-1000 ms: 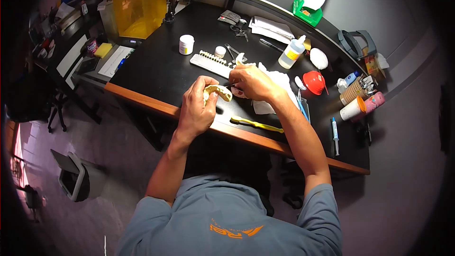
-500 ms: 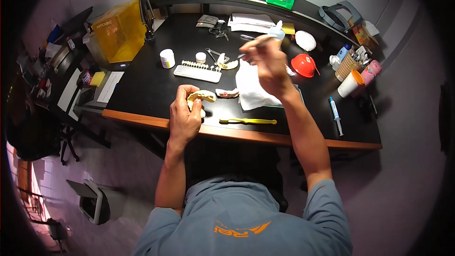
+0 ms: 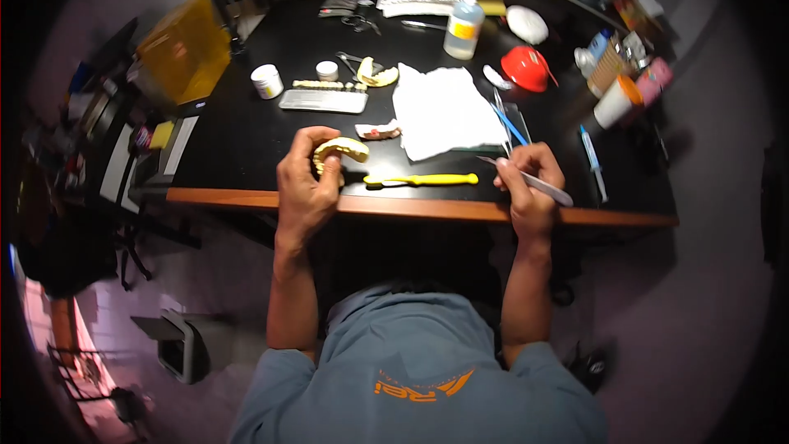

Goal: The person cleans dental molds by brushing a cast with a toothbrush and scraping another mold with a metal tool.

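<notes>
- Your left hand (image 3: 306, 185) is closed around a cream dental arch model (image 3: 345, 147), thumb on its near side and fingers wrapping its left; the arch sits above the desk (image 3: 238, 152) near its front edge.
- Your right hand (image 3: 534, 207) pinches a slim metal tool (image 3: 556, 192) between thumb and fingers, well apart from the model.
- The key relation: the model lies left of the right-hand grip, and the tool's long axis slants from near right to far left, its thin tip just beside the near right corner of the white cloth (image 3: 448, 111).
- Between your hands, a yellow toothbrush (image 3: 436, 180) lies left to right; your left hand is nearer its bristle end.
- A small pink-and-white piece (image 3: 376, 131) rests just beyond the model, left of the cloth.
</notes>
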`<action>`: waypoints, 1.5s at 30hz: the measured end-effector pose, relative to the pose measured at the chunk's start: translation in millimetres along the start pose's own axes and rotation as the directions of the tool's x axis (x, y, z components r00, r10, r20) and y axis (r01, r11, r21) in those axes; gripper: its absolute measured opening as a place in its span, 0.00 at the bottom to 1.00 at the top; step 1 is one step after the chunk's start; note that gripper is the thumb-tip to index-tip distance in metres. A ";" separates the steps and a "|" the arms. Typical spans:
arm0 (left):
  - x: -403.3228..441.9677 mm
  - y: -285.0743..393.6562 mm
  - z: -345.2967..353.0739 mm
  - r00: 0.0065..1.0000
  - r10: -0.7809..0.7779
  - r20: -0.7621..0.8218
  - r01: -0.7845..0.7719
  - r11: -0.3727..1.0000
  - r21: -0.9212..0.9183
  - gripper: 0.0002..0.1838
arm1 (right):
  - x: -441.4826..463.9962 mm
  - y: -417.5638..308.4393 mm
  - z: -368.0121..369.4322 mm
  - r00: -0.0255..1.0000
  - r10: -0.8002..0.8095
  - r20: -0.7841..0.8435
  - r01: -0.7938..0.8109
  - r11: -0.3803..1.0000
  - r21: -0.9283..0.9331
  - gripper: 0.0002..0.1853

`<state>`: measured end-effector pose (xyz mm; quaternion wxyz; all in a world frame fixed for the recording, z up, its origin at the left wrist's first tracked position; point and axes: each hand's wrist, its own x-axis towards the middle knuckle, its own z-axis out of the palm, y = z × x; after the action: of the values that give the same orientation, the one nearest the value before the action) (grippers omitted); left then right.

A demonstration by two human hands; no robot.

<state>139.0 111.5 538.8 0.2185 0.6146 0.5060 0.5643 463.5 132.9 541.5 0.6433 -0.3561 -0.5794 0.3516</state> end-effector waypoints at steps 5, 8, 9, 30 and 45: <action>0.5 -6.7 -7.5 0.995 -0.068 0.076 0.082 0.976 -0.204 0.13 | -2.2 3.7 0.3 0.996 0.048 0.072 -0.051 0.998 0.048 0.15; 7.4 0.1 -0.4 0.989 -0.056 0.139 0.092 0.958 -0.270 0.12 | -0.9 2.2 -1.0 0.998 0.049 0.040 -0.054 0.991 0.126 0.14; 9.4 5.5 4.0 0.983 -0.069 0.170 0.116 0.954 -0.278 0.11 | 0.3 1.9 -2.5 0.997 0.007 0.076 -0.013 0.996 0.090 0.13; 6.4 7.3 21.1 0.976 -0.100 0.193 0.149 0.954 -0.261 0.10 | -0.4 -4.1 4.7 0.972 0.115 0.205 -0.088 0.987 -0.133 0.07; 10.6 3.2 14.8 0.972 -0.109 0.207 0.185 0.900 -0.395 0.15 | 1.1 -0.8 0.4 0.970 0.041 0.238 0.001 0.985 -0.174 0.07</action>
<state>152.2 123.9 542.6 0.4297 0.5632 0.3991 0.5821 463.2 133.5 542.7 0.5314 -0.3710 -0.6778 0.3471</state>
